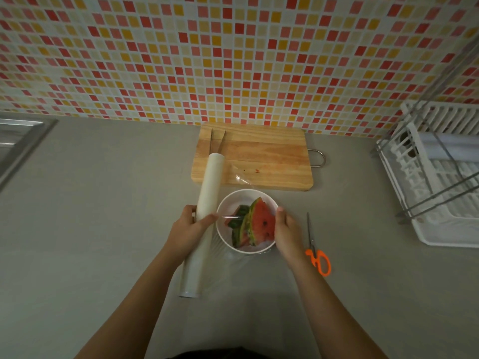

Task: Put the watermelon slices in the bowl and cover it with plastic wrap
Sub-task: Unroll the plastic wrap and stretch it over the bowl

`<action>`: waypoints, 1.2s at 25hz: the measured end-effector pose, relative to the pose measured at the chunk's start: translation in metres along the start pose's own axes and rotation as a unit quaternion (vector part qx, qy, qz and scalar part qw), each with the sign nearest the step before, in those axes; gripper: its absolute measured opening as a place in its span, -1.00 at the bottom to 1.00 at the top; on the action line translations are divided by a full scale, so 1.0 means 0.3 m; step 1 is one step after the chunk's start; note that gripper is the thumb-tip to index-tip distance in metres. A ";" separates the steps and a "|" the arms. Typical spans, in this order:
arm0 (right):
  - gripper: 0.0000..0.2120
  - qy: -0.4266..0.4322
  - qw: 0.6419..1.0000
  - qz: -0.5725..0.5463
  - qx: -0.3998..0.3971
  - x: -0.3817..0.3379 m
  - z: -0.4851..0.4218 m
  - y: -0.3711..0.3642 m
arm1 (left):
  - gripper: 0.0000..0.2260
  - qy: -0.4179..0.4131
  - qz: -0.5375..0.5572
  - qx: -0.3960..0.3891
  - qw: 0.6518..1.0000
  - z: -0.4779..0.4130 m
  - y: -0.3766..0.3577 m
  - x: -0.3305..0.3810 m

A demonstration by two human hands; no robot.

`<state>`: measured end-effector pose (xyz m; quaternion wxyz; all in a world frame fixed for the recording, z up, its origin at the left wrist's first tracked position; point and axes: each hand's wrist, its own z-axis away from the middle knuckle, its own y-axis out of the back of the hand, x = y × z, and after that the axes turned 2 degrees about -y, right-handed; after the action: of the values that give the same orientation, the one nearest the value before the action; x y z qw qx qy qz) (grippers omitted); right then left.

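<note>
White round bowl (243, 196) sitting right between the two hands, red-and-green watermelon slices (261, 224) stacked on edge inside, leaning together. Left hand (191, 226) just beside the bowl's left rim, wrapped firmly round a long white roll of plastic wrap (211, 177), thumb over the top, fingers curled underneath. Right hand (285, 229) up against the bowl's right side, thumb tip on the rim, fingers tucked down the outer wall and out of sight, so impossible to tell whether pinching anything there. Clear plastic film (233, 217) drawn off the roll and across the bowl, caught as a bright glint over the fruit, more crinkled sheen at the board's near edge. Underneath, plain grey countertop (103, 216). Just behind the bowl, pale wooden rectangular cutting board (259, 156), metal loop handle on the right end, red juice smears on top; thin metal tongs (217, 141) lying on the left part, near end hidden by the roll. Orange-handled scissors (317, 255) flat on the counter just right of the right hand, blades pointing away. White plastic dish rack (440, 198) far right, edge of a steel sink (18, 141) far left, mosaic wall of red, pink, yellow and white tiles (233, 60) across the back. Roll's long axis running near to far, leaning slightly rightward toward the far end, far tip over the board's left part, near end low beside the left forearm. Slices with green rinds to the left, red flesh facing right.
</note>
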<state>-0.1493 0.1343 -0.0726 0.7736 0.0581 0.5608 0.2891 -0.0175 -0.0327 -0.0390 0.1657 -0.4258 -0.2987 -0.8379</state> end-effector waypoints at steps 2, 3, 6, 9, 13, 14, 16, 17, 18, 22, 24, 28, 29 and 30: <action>-0.55 0.002 1.000 -0.004 0.022 -0.001 -0.027 0.031 | -0.52 0.023 0.077 -0.067 0.995 0.002 -0.005 0.018; -0.55 0.004 1.000 -0.004 0.025 0.000 -0.045 0.050 | -0.51 0.026 0.095 -0.093 0.991 0.004 -0.018 0.031; -0.56 0.018 1.000 0.013 0.022 0.001 -0.097 0.108 | -0.52 0.012 0.105 -0.108 0.988 -0.001 -0.083 0.071; -0.56 0.030 0.998 0.042 0.043 -0.021 -0.146 0.131 | -0.52 -0.007 0.124 -0.075 0.989 -0.023 -0.125 0.094; -0.54 0.033 0.997 0.054 0.050 -0.019 -0.168 0.133 | -0.45 0.007 0.076 -0.042 0.996 -0.018 -0.120 0.089; -0.54 0.033 0.997 0.055 0.053 -0.016 -0.167 0.131 | -0.42 0.002 0.058 -0.054 0.997 -0.012 -0.112 0.083; -0.52 0.032 0.996 0.051 0.060 -0.014 -0.165 0.125 | -0.38 0.002 0.063 -0.090 0.994 -0.005 -0.092 0.065; -0.52 0.034 0.996 0.048 0.064 -0.012 -0.164 0.122 | -0.39 0.010 0.083 -0.108 0.991 -0.003 -0.085 0.057; -0.52 0.035 0.996 0.048 0.068 -0.012 -0.165 0.120 | -0.41 0.015 0.105 -0.123 0.987 0.000 -0.082 0.051; -0.52 0.040 0.995 0.054 0.070 -0.013 -0.169 0.117 | -0.43 0.025 0.137 -0.126 0.982 0.031 -0.090 0.035; -0.51 0.033 0.996 0.053 0.070 -0.013 -0.169 0.117 | -0.42 0.050 0.147 -0.141 0.978 0.043 -0.079 0.018; -0.51 0.028 0.995 0.047 0.079 -0.011 -0.168 0.117 | -0.63 0.061 0.177 -0.159 0.969 0.062 -0.072 -0.005; -0.51 0.029 0.995 0.049 0.078 -0.014 -0.173 0.118 | -0.62 0.052 0.177 -0.155 0.971 0.066 -0.081 -0.002; -0.51 0.031 0.995 0.051 0.074 -0.020 -0.180 0.119 | -0.59 0.039 0.176 -0.149 0.972 0.068 -0.090 0.000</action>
<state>-0.2127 0.1482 -0.0724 0.7334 0.1352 0.6009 0.2876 -0.0193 0.0010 -0.0393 0.2565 -0.4589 -0.0845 -0.8464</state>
